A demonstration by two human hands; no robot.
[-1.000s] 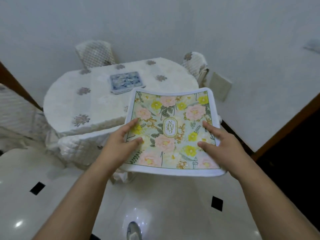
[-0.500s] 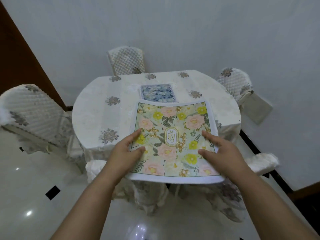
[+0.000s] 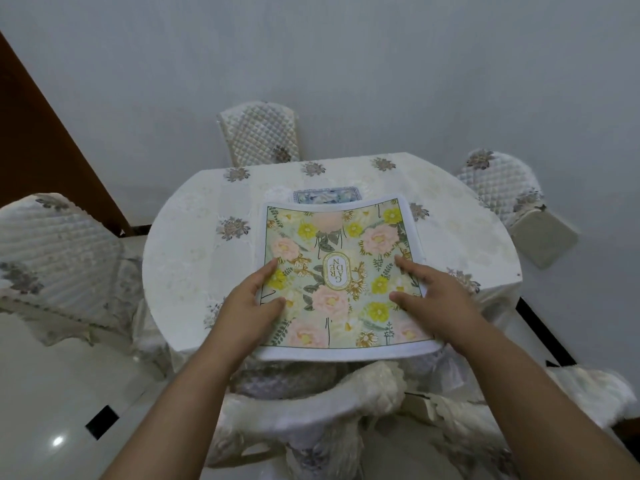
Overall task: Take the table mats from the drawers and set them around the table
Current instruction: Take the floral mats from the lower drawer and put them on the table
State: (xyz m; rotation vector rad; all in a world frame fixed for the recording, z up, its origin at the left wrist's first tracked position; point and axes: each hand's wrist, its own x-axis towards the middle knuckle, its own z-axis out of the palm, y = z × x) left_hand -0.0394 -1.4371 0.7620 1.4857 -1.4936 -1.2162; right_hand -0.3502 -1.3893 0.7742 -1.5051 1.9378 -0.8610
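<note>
I am closer to the table (image 3: pixel 194 258) now, and the flower mat (image 3: pixel 341 278) I carry has come over its near side. My left hand (image 3: pixel 247 311) grips the mat's left edge, thumb on top. My right hand (image 3: pixel 438 301) grips its right edge the same way. A blue mat (image 3: pixel 325 195) lies on the table just past the flower mat.

Your mat (image 3: pixel 341 271): pale green, pink and yellow flowers, white border, gold oval label. Mat beyond it (image 3: pixel 325 195): blue-and-white floral. Tablecloth (image 3: pixel 194 244): cream, grey-brown flower motifs. Chair covers (image 3: pixel 259 136): quilted cream. Floor (image 3: pixel 52 393): glossy white, black diamonds.
</note>
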